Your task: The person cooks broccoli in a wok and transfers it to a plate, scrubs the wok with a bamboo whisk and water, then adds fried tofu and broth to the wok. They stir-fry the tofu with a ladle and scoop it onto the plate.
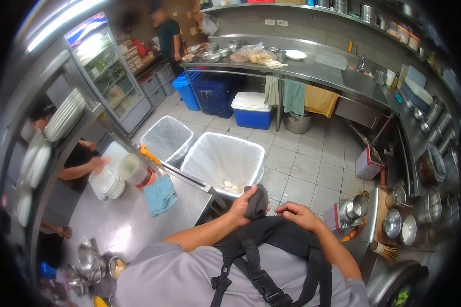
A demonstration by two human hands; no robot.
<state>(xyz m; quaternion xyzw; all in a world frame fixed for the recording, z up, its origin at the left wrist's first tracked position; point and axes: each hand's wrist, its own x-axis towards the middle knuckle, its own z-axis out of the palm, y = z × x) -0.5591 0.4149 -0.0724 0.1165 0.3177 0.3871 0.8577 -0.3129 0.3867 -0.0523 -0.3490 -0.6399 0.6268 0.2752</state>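
My left hand [239, 207] is closed around a dark grey cloth [257, 201], bunched up in front of my waist. My right hand [298, 215] hovers just to the right of it, fingers loosely bent and partly apart, with nothing visible in them. Just beyond the cloth stands a large bin with a white liner [210, 153]; a few pale scraps lie at its bottom. A second lined bin [165, 134] is behind it to the left. A black apron with straps and a buckle [264, 286] covers part of my grey shirt.
On the left, a steel table [138, 225] holds stacked white plates [110, 183] and a blue cloth [160, 195]; a person's arm [79, 169] reaches over it. Another person [168, 36] stands near the back counter [322, 69]. Pots [393, 222] and a stove area line the right.
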